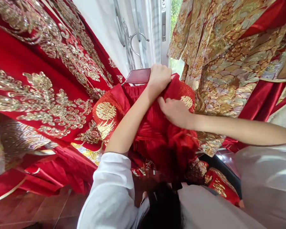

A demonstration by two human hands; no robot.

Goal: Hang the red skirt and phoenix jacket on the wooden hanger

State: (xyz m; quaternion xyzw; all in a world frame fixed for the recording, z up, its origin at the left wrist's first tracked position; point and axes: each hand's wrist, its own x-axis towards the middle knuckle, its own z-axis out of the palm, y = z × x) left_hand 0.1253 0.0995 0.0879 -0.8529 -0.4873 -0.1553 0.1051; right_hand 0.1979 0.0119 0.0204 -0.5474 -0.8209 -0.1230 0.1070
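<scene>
A red garment [152, 124] with gold embroidered round emblems hangs in front of me on a clothes hanger [137, 76]. The hanger has a metal hook and a dark red, wide shoulder piece. My left hand [160, 78] is closed over the hanger near its middle, at the garment's neckline. Just below and to the right, my right hand [177, 111] grips the red cloth of the garment, its fingertips partly hidden in the folds. The garment's lower part falls into shadow near my body.
Red garments with gold sequins [45, 95] hang at the left. Gold patterned garments [219, 70] hang at the right. Behind the hanger are a white curtain [95, 25] and a metal door edge [165, 28]. Red embroidered cloth [221, 184] lies low at the right, above the tiled floor.
</scene>
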